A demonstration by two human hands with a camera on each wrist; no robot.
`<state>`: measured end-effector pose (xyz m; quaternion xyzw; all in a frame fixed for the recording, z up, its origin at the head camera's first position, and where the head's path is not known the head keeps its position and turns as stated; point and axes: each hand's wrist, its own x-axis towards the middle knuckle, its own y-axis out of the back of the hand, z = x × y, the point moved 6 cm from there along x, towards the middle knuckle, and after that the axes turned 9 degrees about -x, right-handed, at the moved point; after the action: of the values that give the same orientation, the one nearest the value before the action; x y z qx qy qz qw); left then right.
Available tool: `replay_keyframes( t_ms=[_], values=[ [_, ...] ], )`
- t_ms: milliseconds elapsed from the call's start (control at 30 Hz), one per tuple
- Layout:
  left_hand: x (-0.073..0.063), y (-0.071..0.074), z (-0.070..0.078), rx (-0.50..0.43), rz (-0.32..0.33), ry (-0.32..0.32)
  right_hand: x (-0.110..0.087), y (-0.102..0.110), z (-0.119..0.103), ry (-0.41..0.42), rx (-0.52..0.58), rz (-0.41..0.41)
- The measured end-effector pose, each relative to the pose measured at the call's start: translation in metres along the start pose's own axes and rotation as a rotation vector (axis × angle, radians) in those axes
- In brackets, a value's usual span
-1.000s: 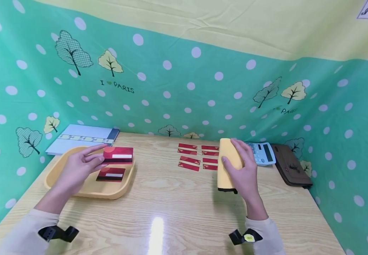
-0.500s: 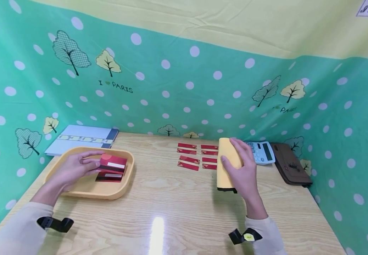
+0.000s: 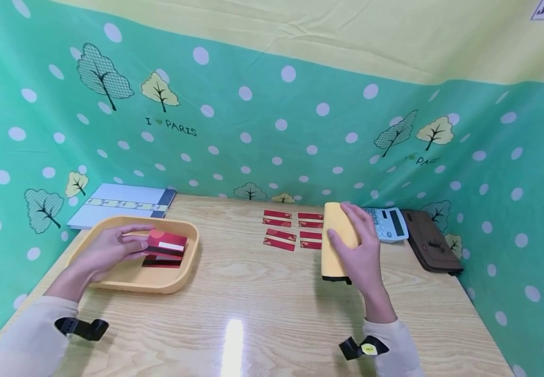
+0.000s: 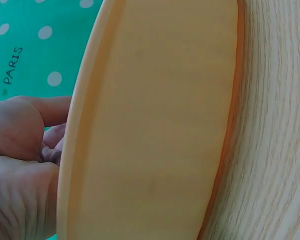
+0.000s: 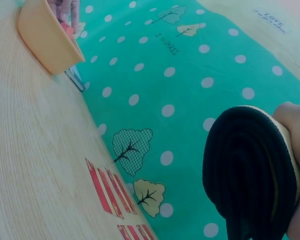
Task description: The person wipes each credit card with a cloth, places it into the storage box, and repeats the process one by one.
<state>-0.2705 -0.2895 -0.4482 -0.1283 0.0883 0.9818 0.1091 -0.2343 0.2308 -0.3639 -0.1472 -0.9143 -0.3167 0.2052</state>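
Observation:
Inside the tan plastic tray (image 3: 170,288) at the left, my left hand (image 3: 107,248) pinches a red bank card (image 3: 173,239) by its left edge. A second red card (image 3: 159,264) lies on the tray floor, partly covered by the held one. The left wrist view is mostly filled by the tray's outer wall (image 4: 155,125), which hides the fingertips and the cards. On the right, my right hand (image 3: 363,248) grips a rolled yellow fabric bundle (image 3: 334,262) with black edging, held over the table. Its end shows dark coiled layers (image 5: 245,170) in the right wrist view.
Several red cards (image 3: 279,235) with pale stripes lie in rows at the back middle. Behind the bundle are a light blue calculator (image 3: 387,228) and a brown wallet (image 3: 432,243). A pale blue folder (image 3: 116,196) lies behind the tray, and a green curtain (image 3: 229,120) surrounds the table.
My left hand has lowered the red card into the tray, moving down and slightly left, and now overlaps the card below. My right hand keeps the bundle in place.

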Motion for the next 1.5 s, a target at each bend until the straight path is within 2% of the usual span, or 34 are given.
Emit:
replay_keyframes(
  t_ms=[167,500,800,1133,1200,1400,1500],
  values=[
    [0.002,0.001,-0.001,0.004,0.009,0.016,0.001,0.0,0.0,0.013,0.004,0.001],
    [0.006,0.009,0.001,-0.006,0.042,-0.012,0.002,0.0,0.0,0.021,0.017,0.001],
    [0.006,0.017,0.001,0.103,0.105,-0.033,0.002,0.0,0.002,0.004,0.003,-0.005],
    [0.005,0.022,-0.001,0.172,0.16,-0.03,0.002,0.001,0.002,-0.017,-0.013,-0.009],
    [0.005,0.022,-0.002,0.14,0.164,-0.038,0.002,0.0,0.002,-0.019,-0.014,-0.01],
    [0.005,0.024,-0.003,-0.036,0.158,-0.074,0.002,0.001,0.003,-0.026,-0.015,-0.012],
    [0.006,0.024,-0.003,-0.071,0.142,-0.079,0.002,0.001,0.003,-0.028,-0.018,-0.012]
  ],
)
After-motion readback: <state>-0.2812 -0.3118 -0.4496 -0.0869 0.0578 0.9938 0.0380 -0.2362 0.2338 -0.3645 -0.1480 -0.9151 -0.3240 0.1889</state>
